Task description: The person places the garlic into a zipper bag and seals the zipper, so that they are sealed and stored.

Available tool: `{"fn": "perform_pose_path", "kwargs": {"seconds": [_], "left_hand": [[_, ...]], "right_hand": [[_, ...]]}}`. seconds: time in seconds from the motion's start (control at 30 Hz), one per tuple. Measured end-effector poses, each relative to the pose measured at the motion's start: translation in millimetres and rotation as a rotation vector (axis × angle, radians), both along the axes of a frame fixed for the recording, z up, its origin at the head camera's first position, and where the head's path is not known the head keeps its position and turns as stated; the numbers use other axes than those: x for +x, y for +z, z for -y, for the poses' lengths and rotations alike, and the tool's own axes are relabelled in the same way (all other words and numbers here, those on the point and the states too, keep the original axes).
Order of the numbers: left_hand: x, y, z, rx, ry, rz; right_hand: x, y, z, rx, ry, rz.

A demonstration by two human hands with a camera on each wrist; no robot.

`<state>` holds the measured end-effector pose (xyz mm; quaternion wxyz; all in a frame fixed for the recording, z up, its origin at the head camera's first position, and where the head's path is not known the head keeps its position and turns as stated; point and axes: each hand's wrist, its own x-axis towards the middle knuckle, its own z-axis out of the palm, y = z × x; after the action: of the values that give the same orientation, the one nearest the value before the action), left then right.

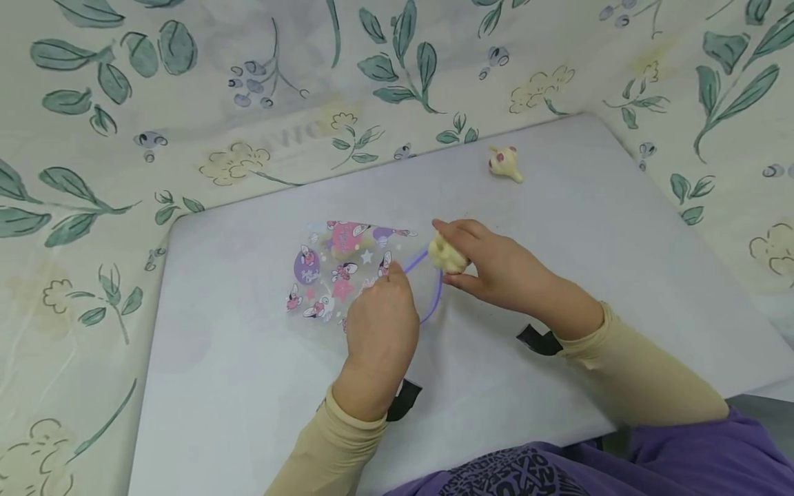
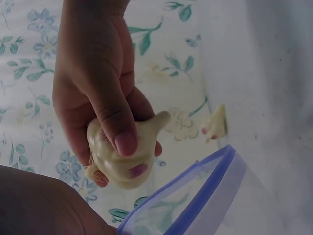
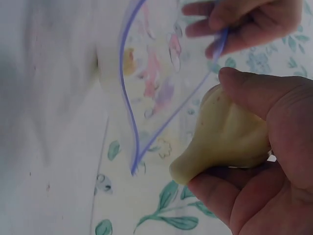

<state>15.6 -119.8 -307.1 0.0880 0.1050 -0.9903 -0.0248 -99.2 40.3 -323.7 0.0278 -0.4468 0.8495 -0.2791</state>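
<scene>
My right hand (image 1: 502,265) grips a cream-coloured garlic bulb (image 1: 448,255) between thumb and fingers; purple marks show on the bulb (image 2: 124,156) in the left wrist view. Beside it, my left hand (image 1: 382,327) pinches the rim of a clear zip bag (image 1: 325,286) printed with pink and purple cartoon figures. The bag's purple zip edge (image 3: 128,98) stands parted, its mouth facing the held bulb, which is outside the bag. A yellowish shape (image 3: 128,61) shows in or through the bag, too unclear to name.
A second garlic bulb (image 1: 505,164) lies near the far edge of the white table (image 1: 236,386). Black strips (image 1: 538,340) are near both wrists. Behind the table hangs a leaf-patterned cloth (image 1: 248,131).
</scene>
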Motion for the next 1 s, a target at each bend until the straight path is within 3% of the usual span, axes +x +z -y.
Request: {"fn": "perform_pose_path", "kwargs": {"seconds": [0.47,0.8,1.0], "left_hand": [[0.6,5.3,-2.7,-0.005,-0.003,0.024],[4.8,5.0,-4.9,-0.017,-0.03,0.038],[7.3,6.2,-9.6,-0.024,-0.058,0.028]], "right_hand": [[34.5,-18.3,2.1,-0.013,0.194,-0.07],[36.9,-40.2,11.9,0.026,0.314,-0.126],[36.9,-47.9,21.8,0.08,0.328,-0.082]]}}
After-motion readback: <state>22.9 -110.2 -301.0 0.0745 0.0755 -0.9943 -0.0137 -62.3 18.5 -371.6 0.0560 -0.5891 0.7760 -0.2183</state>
